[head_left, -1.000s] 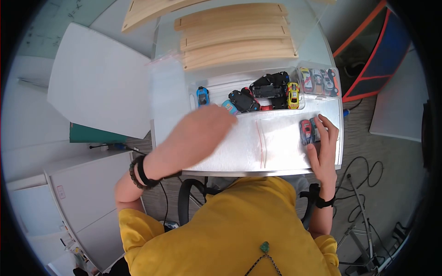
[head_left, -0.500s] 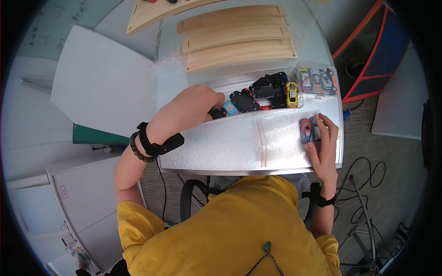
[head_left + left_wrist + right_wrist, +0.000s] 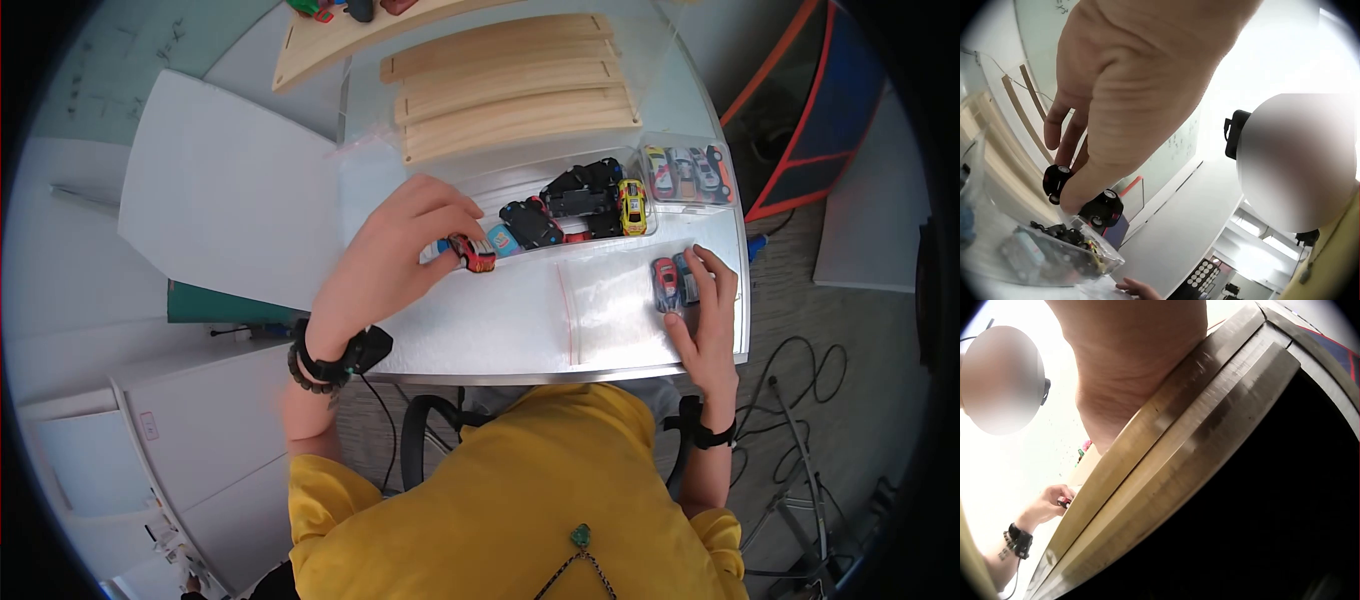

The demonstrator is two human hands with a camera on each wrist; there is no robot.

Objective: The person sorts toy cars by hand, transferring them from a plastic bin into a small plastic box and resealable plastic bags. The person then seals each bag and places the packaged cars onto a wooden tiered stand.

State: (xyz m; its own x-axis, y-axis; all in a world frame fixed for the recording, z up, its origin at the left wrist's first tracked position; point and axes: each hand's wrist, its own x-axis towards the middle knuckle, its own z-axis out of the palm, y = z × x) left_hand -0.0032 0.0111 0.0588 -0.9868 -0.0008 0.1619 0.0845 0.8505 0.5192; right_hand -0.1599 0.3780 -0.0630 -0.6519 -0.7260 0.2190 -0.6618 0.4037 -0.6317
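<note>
My left hand (image 3: 405,235) pinches a red toy car (image 3: 474,254) with yellow trim between thumb and fingers, over the near edge of a clear plastic box (image 3: 480,180). In the left wrist view the held car's black underside (image 3: 1105,209) and wheels show. Several toy cars lie in the box, among them a yellow one (image 3: 632,207), a light-blue one (image 3: 502,239) and dark upturned ones (image 3: 532,222). My right hand (image 3: 708,325) rests at the table's right, thumb and fingers spread about a dark teal toy car (image 3: 687,281), partly hidden, with a red-and-black toy car (image 3: 666,284) beside it.
A flat clear bag (image 3: 610,310) with a red seal line lies before me. Behind the box are stacked wooden boards (image 3: 515,95). A smaller clear case (image 3: 690,172) of toy cars stands at the back right. The metal table edge (image 3: 530,375) runs near my body.
My left hand went into the left end of the box, took hold of the red toy car and lifted it toward the near edge. The right hand stayed in place.
</note>
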